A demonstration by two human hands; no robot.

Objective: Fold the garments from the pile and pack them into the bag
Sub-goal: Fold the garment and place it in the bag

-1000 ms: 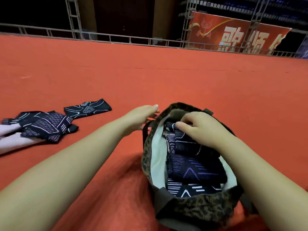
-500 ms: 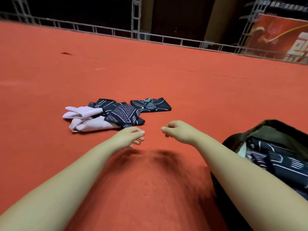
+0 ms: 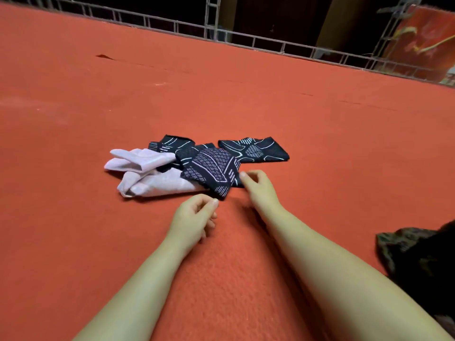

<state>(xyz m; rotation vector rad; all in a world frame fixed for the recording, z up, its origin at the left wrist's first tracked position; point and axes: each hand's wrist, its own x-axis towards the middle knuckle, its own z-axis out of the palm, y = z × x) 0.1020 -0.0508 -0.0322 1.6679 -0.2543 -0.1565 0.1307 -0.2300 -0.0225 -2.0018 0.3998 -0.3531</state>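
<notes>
Both forearms reach forward over the red carpet. The left hand hangs just above the carpet, its fingers loosely curled and the thumb tip close to the forefinger, with nothing between them; it stops just short of the near corner of the pile. The right hand lies a little farther out and to the right, knuckles bent, its thumb tip touching the right edge of the dark patterned garment on top of the pile; whether the fingers have caught the cloth cannot be told. The two hands are apart. Left of them, under the dark piece, lies a pale lilac garment. Just beyond the right hand sits another dark patterned piece, laid flat. Well to the right of the right forearm, at the frame edge, is the camouflage bag. Far off, a metal railing borders the carpet.
</notes>
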